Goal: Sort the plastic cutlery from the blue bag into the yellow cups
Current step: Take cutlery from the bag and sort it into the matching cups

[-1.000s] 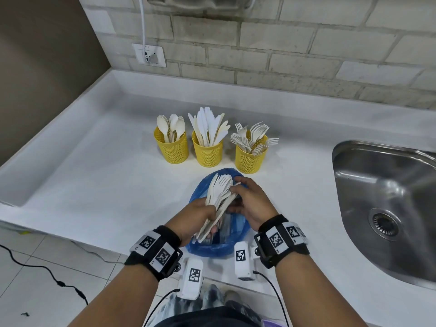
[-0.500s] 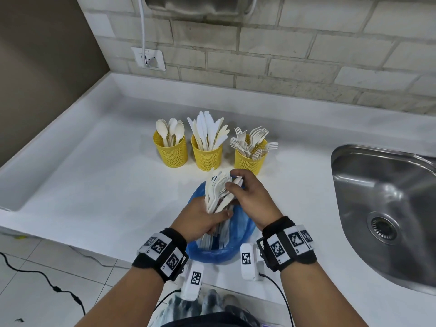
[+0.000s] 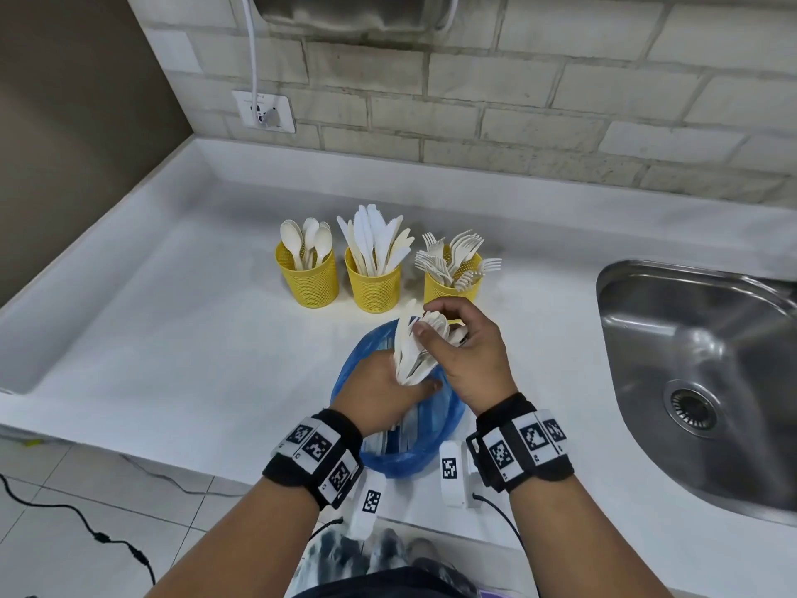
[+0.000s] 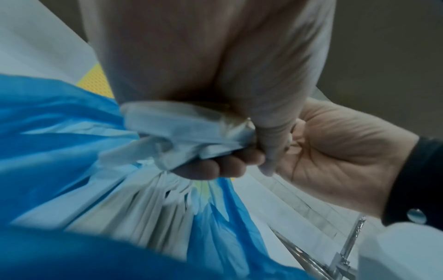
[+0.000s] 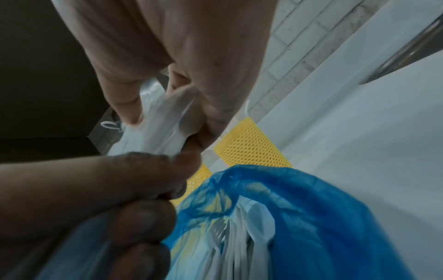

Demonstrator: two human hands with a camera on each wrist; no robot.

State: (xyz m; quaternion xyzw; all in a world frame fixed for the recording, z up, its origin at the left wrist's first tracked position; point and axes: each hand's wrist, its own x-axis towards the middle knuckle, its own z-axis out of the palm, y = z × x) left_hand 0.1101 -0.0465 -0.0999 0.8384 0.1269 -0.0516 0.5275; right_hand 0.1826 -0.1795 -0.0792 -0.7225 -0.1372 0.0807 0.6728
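Three yellow mesh cups stand in a row on the counter: a spoon cup [image 3: 309, 278], a knife cup [image 3: 373, 287] and a fork cup [image 3: 448, 283]. In front of them lies the blue bag [image 3: 403, 442], open, with more white cutlery [image 5: 242, 246] inside. My left hand [image 3: 384, 390] grips a bundle of white cutlery [image 3: 412, 351] by its handles above the bag. My right hand [image 3: 463, 347] pinches the top ends of that bundle between thumb and fingers. The wrist views show the same bundle [image 4: 191, 132] held by both hands.
A steel sink [image 3: 707, 373] is sunk into the white counter [image 3: 172, 338] at the right. A brick wall with a socket [image 3: 263, 110] and cable runs behind. The counter's front edge is just below my wrists, with tiled floor and a black cable beneath.
Both hands have lifted the bundle slightly up and away from the bag toward the cups. My right hand has shifted from the bundle's side to pinching its top ends.
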